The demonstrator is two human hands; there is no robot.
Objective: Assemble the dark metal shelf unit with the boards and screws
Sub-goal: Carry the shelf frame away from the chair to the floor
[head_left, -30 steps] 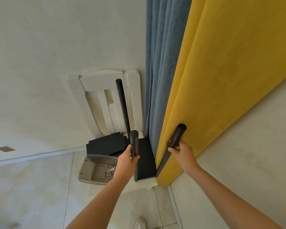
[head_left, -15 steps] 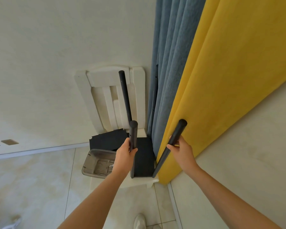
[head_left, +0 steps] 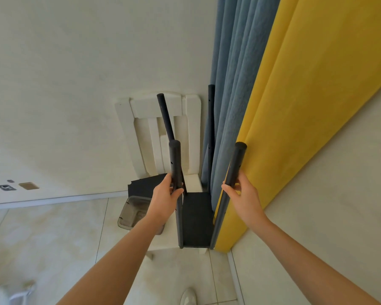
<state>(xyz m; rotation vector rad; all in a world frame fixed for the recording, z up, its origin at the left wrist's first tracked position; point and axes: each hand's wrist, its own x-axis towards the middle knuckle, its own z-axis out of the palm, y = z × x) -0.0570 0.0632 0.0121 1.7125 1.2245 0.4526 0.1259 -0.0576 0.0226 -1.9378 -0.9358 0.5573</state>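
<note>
Our left hand [head_left: 166, 198] curls its fingers and thumb round the near-left black round metal post [head_left: 174, 159] of the dark metal shelf unit [head_left: 196, 219]. Our right hand [head_left: 245, 198] closes thumb and fingers round the near-right black post [head_left: 234, 168], with the unit standing on the seat of a white slatted plastic chair [head_left: 145, 106] by the wall. The far-right post [head_left: 211, 119] is partly lost in the folds of the blue curtain [head_left: 229, 84] beside the yellow curtain [head_left: 317, 106]. Our left forearm covers much of the grey plastic tray [head_left: 130, 209] left of the unit, so we cannot make out its contents, and the loose dark board [head_left: 144, 186] beyond it is partly hidden.
</note>
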